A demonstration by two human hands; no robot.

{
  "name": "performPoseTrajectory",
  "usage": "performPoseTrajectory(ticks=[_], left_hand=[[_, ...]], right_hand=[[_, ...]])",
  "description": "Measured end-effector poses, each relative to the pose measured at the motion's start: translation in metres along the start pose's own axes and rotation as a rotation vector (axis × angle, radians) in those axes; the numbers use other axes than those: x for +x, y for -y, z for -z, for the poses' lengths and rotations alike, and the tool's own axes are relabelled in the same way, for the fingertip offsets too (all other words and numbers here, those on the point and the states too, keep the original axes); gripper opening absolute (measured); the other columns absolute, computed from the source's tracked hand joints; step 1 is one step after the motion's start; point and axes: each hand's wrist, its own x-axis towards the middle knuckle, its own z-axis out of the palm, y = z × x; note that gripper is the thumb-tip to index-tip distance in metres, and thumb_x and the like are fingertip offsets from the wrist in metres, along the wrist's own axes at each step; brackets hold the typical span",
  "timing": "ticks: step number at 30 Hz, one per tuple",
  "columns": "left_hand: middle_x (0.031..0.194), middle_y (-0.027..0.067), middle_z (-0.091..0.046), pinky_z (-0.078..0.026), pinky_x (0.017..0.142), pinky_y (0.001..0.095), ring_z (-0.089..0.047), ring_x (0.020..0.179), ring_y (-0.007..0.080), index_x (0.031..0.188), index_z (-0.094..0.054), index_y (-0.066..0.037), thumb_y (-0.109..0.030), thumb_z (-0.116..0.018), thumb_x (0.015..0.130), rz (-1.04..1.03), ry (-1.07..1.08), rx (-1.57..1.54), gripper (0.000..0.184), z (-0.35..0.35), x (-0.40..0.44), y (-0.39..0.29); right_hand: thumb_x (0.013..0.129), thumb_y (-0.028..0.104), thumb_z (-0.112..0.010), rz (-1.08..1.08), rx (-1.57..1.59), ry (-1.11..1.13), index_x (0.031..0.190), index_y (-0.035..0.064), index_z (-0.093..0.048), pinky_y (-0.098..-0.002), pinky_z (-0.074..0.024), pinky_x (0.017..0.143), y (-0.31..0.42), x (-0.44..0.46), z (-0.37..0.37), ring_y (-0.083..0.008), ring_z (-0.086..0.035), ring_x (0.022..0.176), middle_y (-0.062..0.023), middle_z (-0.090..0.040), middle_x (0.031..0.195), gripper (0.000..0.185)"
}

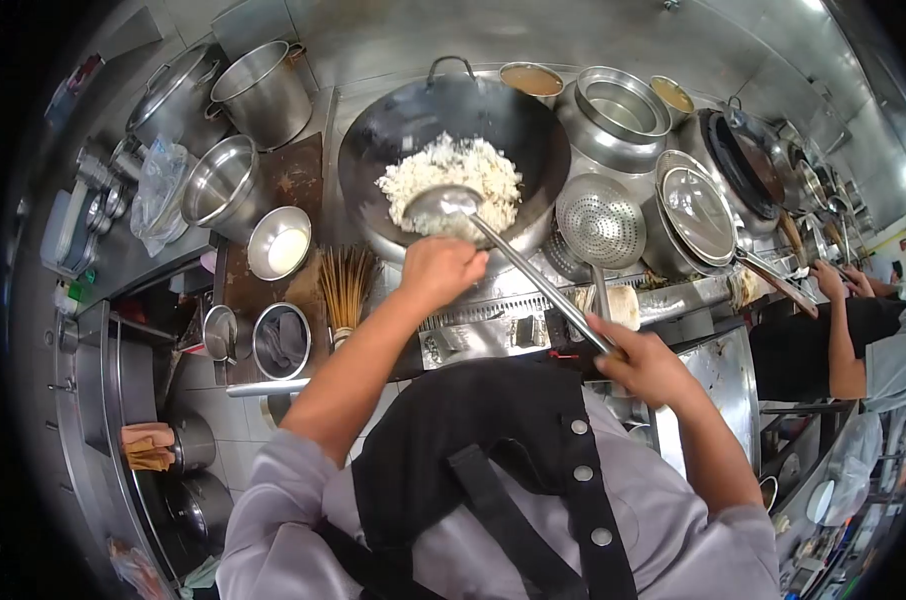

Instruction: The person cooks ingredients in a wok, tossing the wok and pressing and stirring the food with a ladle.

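A large dark wok (373, 150) sits on the stove with white rice (473, 165) heaped inside, a little steam over it. My right hand (648, 362) is wrapped around the end of a long-handled metal ladle (548, 275), whose bowl rests on the near side of the rice. At the wok's near rim my left hand (443, 272) is closed in a fist, gripping the wok there; the part inside the fingers is hidden. A bamboo wok brush (347, 285) stands left of my left forearm. Right of the wok lies a perforated metal strainer (601, 222).
To the left are a bowl with pale contents (280, 243), a metal pot (221, 180) and a tall stockpot (263, 95). Metal basins (625, 103) stand back right, near a mesh strainer (697, 215) on a pot. A co-worker (843, 340) works at the far right.
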Motion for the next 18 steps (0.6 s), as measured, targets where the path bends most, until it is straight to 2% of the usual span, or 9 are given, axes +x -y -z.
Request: performPoseTrajectory(ticks=[3,4,6,8,10,12,14,16,18], left_hand=[[0.066,0.0144,-0.062,-0.049,0.063,0.0522,-0.062,0.065,0.0378,0.064,-0.060,-0.007,-0.038,-0.063,0.091,-0.050,-0.072,0.071,0.041,-0.025,-0.022,-0.010],[0.066,0.0144,-0.063,-0.050,0.065,0.0534,-0.062,0.065,0.0376,0.062,-0.060,-0.007,-0.038,-0.063,0.091,-0.020,0.000,0.045,0.042,-0.022,-0.045,-0.022],[0.063,0.0121,-0.062,-0.050,0.057,0.0498,-0.062,0.061,0.0333,0.057,-0.060,-0.010,-0.040,-0.067,0.087,-0.023,0.176,0.060,0.043,-0.017,-0.095,-0.028],[0.062,0.0108,-0.062,-0.049,0.054,0.0483,-0.062,0.059,0.0317,0.058,-0.060,-0.011,-0.041,-0.069,0.086,-0.109,0.049,-0.035,0.042,0.004,-0.097,-0.030],[0.062,0.0104,-0.061,-0.049,0.055,0.0487,-0.062,0.060,0.0329,0.058,-0.060,-0.011,-0.041,-0.069,0.086,-0.075,0.050,0.129,0.042,0.027,-0.053,-0.027],[0.063,0.0129,-0.061,-0.048,0.058,0.0511,-0.062,0.063,0.0357,0.060,-0.059,-0.008,-0.039,-0.068,0.088,-0.025,0.009,0.025,0.042,0.025,-0.014,-0.011],[0.075,0.0137,-0.069,-0.053,0.068,0.0526,-0.068,0.074,0.0353,0.066,-0.065,-0.006,-0.040,-0.060,0.093,0.021,-0.058,0.029,0.044,0.001,0.004,-0.001],[0.076,0.0140,-0.070,-0.053,0.069,0.0527,-0.068,0.075,0.0358,0.068,-0.066,-0.006,-0.041,-0.061,0.092,0.006,-0.012,0.063,0.043,-0.012,-0.014,-0.007],[0.074,0.0142,-0.070,-0.054,0.067,0.0510,-0.067,0.072,0.0362,0.068,-0.070,-0.009,-0.042,-0.064,0.091,0.089,0.148,0.156,0.040,-0.016,-0.052,-0.030]], right_hand=[[0.094,0.021,-0.067,0.146,-0.250,-0.260,0.153,0.0210,-0.047,-0.0460,-0.0536,0.070,-0.012,0.069,-0.038,-0.0416,-0.063,0.067,-0.0199,-0.065,0.072,0.062],[0.095,0.022,-0.066,0.221,-0.347,-0.352,0.153,0.0209,-0.047,-0.0475,-0.0532,0.070,-0.023,0.089,-0.049,-0.0431,-0.063,0.068,-0.0214,-0.065,0.073,0.061],[0.094,0.020,-0.068,0.241,-0.303,-0.347,0.153,0.0221,-0.048,-0.0437,-0.0532,0.068,-0.005,0.066,-0.043,-0.0387,-0.061,0.064,-0.0201,-0.064,0.072,0.063],[0.093,0.018,-0.070,0.106,-0.028,-0.155,0.154,0.0219,-0.049,-0.0392,-0.0524,0.066,0.012,0.008,-0.010,-0.0315,-0.057,0.059,-0.0171,-0.061,0.070,0.065],[0.092,0.017,-0.072,-0.101,0.189,0.001,0.154,0.0219,-0.049,-0.0363,-0.0511,0.066,0.009,-0.042,0.013,-0.0256,-0.054,0.059,-0.0142,-0.059,0.068,0.066],[0.093,0.017,-0.071,-0.162,0.188,0.005,0.154,0.0222,-0.049,-0.0368,-0.0512,0.067,0.006,-0.052,0.019,-0.0260,-0.055,0.059,-0.0142,-0.058,0.068,0.065],[0.093,0.017,-0.070,-0.222,0.206,-0.017,0.154,0.0226,-0.049,-0.0373,-0.0514,0.067,0.008,-0.044,0.014,-0.0264,-0.056,0.059,-0.0142,-0.058,0.068,0.064],[0.094,0.019,-0.069,-0.123,-0.069,-0.164,0.152,0.0232,-0.051,-0.0379,-0.0515,0.068,0.002,0.005,0.001,-0.0270,-0.057,0.060,-0.0156,-0.060,0.070,0.061],[0.095,0.022,-0.069,0.127,-0.208,-0.368,0.151,0.0235,-0.052,-0.0400,-0.0524,0.070,-0.036,0.050,-0.023,-0.0296,-0.062,0.063,-0.0184,-0.064,0.074,0.058]])
